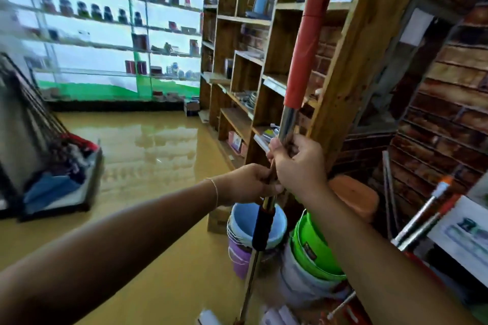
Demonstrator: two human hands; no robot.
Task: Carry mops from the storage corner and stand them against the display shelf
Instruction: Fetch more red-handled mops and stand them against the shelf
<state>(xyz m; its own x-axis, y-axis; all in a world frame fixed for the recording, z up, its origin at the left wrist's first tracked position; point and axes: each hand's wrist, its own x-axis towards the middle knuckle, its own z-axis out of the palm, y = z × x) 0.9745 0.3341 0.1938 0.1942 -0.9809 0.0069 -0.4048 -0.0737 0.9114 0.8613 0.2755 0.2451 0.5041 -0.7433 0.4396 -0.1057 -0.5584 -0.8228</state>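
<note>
I hold a mop upright in front of me; it has a shiny metal pole, a red grip at the top and a black sleeve lower down. My right hand grips the pole just below the red grip. My left hand grips the same pole right beneath it. The mop's head is hidden below the frame. The wooden display shelf stands directly behind the pole. More mop handles with orange tips lean in the brick corner at the right.
Stacked buckets, blue over purple and green over white, crowd the floor by the pole. An orange stool sits behind them. A dark rack stands at the left. Glossy tan floor stretches toward glass shelves at the back.
</note>
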